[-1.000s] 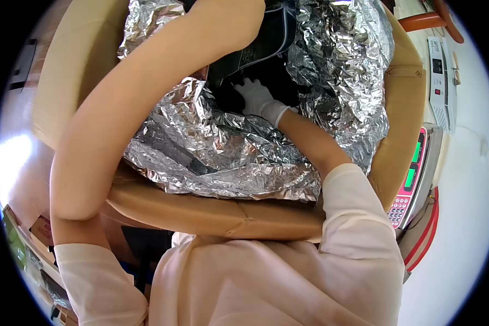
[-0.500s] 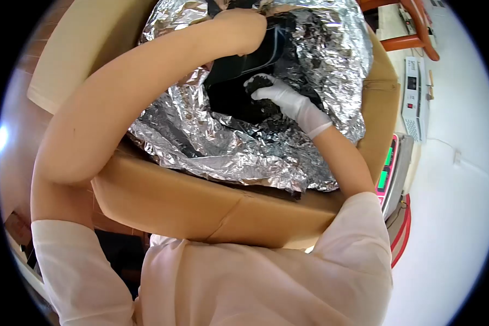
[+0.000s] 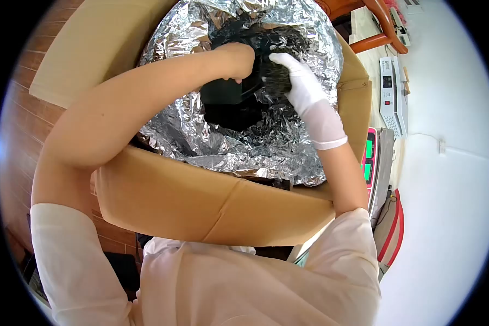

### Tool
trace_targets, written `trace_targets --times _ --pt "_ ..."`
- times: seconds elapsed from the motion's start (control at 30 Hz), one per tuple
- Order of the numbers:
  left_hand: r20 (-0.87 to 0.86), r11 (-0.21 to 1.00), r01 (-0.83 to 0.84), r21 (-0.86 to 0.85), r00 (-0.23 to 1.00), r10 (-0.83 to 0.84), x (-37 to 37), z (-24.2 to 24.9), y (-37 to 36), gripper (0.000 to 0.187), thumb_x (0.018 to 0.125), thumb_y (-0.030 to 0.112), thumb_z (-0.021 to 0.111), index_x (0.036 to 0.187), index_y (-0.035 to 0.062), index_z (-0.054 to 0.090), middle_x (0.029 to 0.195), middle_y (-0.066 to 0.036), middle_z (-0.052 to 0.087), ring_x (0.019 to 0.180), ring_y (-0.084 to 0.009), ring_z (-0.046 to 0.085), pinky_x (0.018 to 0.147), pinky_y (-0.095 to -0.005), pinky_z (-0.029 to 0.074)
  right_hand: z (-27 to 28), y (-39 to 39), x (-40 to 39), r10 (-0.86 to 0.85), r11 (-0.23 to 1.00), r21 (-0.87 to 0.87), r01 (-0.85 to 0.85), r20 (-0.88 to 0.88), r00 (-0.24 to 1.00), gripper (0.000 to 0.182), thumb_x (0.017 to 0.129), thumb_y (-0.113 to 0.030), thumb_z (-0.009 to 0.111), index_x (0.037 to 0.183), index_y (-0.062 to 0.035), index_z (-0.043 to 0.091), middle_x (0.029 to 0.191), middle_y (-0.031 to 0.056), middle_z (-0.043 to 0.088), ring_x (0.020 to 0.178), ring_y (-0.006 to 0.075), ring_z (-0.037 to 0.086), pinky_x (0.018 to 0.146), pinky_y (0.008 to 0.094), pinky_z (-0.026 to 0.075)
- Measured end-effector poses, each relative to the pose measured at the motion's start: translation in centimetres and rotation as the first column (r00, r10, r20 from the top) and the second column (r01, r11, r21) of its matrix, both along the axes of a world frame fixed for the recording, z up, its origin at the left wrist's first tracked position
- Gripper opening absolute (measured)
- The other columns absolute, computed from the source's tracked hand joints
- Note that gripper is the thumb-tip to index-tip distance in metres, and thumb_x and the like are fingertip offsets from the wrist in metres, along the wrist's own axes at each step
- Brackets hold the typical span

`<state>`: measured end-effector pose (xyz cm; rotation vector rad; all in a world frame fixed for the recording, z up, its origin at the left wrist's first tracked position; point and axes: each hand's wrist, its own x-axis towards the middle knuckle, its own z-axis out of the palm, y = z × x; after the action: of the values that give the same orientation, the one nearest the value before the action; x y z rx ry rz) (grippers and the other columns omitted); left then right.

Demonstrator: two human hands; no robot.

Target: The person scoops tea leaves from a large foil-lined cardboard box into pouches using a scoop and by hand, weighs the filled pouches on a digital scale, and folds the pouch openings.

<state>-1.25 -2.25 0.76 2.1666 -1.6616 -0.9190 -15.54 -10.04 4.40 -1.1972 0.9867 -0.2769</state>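
Inside a large foil lining [image 3: 171, 117], my bare left hand [image 3: 236, 61] is closed at a black plastic container [image 3: 223, 92]; most of its fingers are hidden behind the wrist. To its right, my right hand [image 3: 304, 84], in a white glove, curls around a handful of dark, loose material [image 3: 277, 76] that is smeared by motion. More of this dark material lies on the foil around the container. Below the container is a deep black opening or shadow whose inside I cannot make out.
A cardboard box [image 3: 217, 201] surrounds the foil, its flap [image 3: 92, 54] folded out at the left. At the right are a scale with green displays [image 3: 368, 157], a white appliance [image 3: 392, 98], and a reddish wooden chair or stool [image 3: 383, 27].
My right hand has moved up and slightly right, away from the dark opening, with the dark material in it. The left hand has shifted slightly downward and left with the container. The view has shifted.
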Motion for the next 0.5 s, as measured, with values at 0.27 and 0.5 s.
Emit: trace_targets --times 0.27,0.5 --pt "-0.201 0.991 -0.125 0.047 0.971 0.132 0.3 0.7 -0.1 0.020 0.078 0.000 0.046 0.065 -0.0077 0.060 0.065 -0.009 0.066 0.045 -0.0220 0.059 0.041 -0.0340 0.048 -0.6 1.0 0.0 0.203 0.925 -0.316 -0.212 -0.061 0.977 0.034 0.086 -0.030 0.057 0.109 -0.0057 0.063 0.117 0.0073 0.058 0.101 0.0174 0.054 0.081 0.0331 0.046" --pt "-0.102 0.971 -0.169 -0.170 0.983 0.153 2.5 1.3 -0.1 0.015 0.073 0.006 0.059 0.062 0.0013 0.068 0.059 -0.009 0.065 0.046 -0.0211 0.060 0.040 -0.0331 0.048 -1.0 -0.6 -2.1 0.165 0.731 -0.583 -0.354 -0.353 0.921 0.031 0.088 -0.026 0.049 0.094 -0.0009 0.066 0.093 0.0105 0.068 0.070 0.0206 0.062 0.064 0.0302 0.051"
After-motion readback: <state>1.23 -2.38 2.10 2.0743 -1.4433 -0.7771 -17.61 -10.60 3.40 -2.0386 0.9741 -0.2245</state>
